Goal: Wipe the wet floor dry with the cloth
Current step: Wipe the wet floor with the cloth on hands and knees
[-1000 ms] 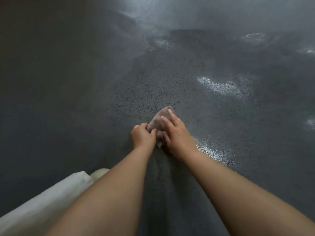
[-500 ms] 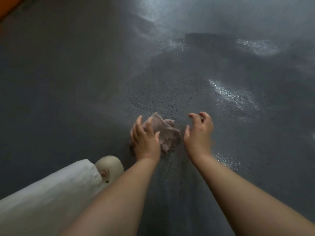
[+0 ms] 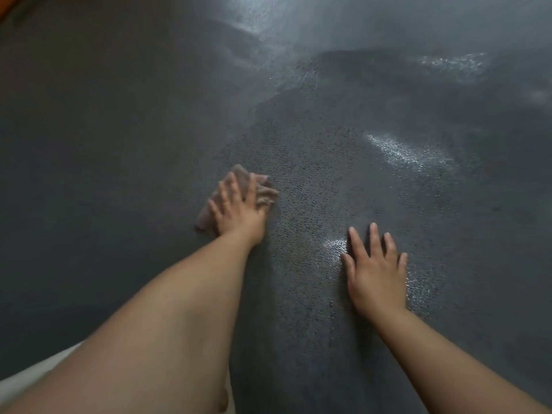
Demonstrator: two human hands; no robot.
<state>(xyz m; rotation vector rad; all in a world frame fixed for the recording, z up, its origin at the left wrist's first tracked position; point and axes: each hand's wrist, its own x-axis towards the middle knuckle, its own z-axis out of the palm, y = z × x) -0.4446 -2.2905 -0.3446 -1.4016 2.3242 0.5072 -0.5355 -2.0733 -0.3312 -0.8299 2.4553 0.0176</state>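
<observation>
While our right hand [image 3: 377,271] lies flat with fingers spread on the dark grey speckled floor [image 3: 313,180], just beside a glistening wet patch [image 3: 334,245], our left hand [image 3: 239,204] presses straight-fingered on the crumpled pinkish-brown cloth [image 3: 206,215] farther out. Beyond, more shiny wet streaks [image 3: 403,152] lie well apart.

A dark grey speckled floor [image 3: 119,144] with glistening wet patches [image 3: 406,153] is seen; a crumpled pinkish cloth [image 3: 239,177] lies on it.

head view, looking forward and down, floor [image 3: 125,150] close below
</observation>
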